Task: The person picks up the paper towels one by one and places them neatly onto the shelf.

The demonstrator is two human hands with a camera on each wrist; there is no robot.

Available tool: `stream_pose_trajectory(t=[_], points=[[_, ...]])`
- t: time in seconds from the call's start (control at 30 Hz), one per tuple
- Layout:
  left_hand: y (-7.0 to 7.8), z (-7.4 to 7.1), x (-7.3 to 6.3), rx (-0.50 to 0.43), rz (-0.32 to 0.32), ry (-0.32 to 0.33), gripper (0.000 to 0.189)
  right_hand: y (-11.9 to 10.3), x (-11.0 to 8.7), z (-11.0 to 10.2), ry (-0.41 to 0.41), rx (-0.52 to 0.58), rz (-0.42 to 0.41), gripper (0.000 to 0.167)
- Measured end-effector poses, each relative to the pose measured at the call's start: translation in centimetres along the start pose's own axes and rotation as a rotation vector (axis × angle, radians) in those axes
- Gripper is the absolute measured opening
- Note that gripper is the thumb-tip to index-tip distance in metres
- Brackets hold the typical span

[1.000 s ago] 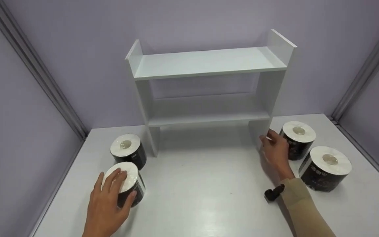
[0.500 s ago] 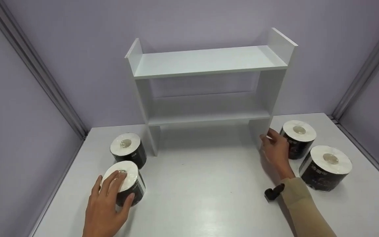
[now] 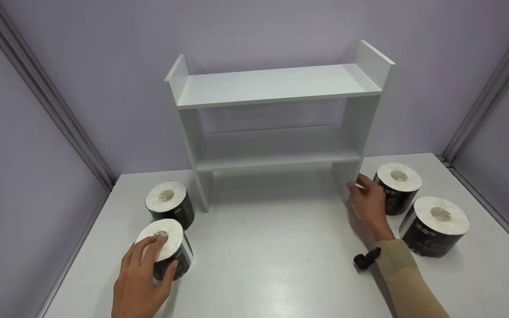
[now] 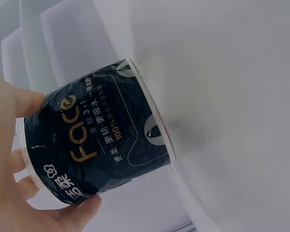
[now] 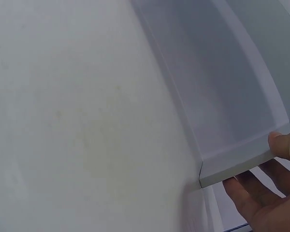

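Observation:
My left hand grips the near-left toilet paper roll, a white roll in a dark printed wrapper. Its fingers reach over the top toward the core, while the thumb lies against the side. In the left wrist view the wrapper faces the camera, with fingertips at both sides of it. At the right, my right hand pinches the lower front edge of the white shelf's right side panel. The right wrist view shows the thumb on the panel's inner face and fingers behind it.
Another toilet paper roll stands just behind the gripped one. Two more, a far roll and a near roll, stand right of the shelf. The two-tier shelf stands on the white table near the back wall.
The fingers of my left hand have drawn slightly back across the roll's top. My right hand keeps its hold on the panel. The head view has shifted a little.

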State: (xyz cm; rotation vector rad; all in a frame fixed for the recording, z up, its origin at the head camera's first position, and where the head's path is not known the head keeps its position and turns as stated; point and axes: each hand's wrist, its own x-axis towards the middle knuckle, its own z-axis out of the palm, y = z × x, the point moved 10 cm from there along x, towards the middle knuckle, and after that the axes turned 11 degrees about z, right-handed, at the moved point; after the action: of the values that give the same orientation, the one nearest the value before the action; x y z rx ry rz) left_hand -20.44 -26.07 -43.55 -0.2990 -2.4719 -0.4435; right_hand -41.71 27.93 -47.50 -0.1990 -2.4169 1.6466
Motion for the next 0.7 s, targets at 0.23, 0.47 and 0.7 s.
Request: stream_pose_trajectory(t=[0.23, 0.47, 0.7], points=[[0.03, 0.29, 0.34, -0.007, -0.029, 0.007, 0.068, 0.23, 0.10, -0.14, 0.002, 0.008, 0.029, 0.048], [0.06, 0.31, 0.65, -0.053, -0.031, 0.029, 0.071, 0.39, 0.10, -0.08, 0.005, 0.007, 0.042, 0.049], [0.25, -0.19, 0.78, -0.095, -0.005, 0.088, 0.067, 0.05, 0.12, -0.15, 0.024, -0.003, -0.006, 0.044]])
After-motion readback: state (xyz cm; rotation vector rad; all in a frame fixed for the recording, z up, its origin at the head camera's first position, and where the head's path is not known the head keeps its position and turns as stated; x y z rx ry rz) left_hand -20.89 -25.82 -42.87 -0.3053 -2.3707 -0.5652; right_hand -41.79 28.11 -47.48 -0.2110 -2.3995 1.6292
